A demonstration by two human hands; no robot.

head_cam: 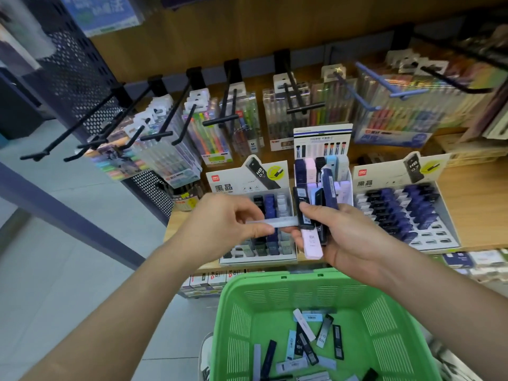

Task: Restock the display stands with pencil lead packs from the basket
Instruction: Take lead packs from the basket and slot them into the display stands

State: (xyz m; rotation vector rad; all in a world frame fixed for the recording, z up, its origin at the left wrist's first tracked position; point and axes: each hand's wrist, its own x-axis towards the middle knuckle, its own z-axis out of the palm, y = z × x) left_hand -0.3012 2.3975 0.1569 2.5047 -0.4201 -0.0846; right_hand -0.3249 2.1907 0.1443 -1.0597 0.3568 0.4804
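Left hand (225,224): thumb & forefinger pinch one pale pack (280,222) at its L end. The pack is in mid-air above the left stand (236,185), long axis horiz., far end pointing R and meeting the bundle (305,213). We judge the pinch is meant to separate a single pack for slotting. Right hand (349,240): fingers wrapped round the bundle, approx. upright and fanned, prob. so the colours can be told apart. Behind are the middle stand (321,136) & the right stand (384,177), both part-filled. Below, the basket (236,298) holds loose packs (302,345) lying flat at mixed angles, i.e. stock left to place.
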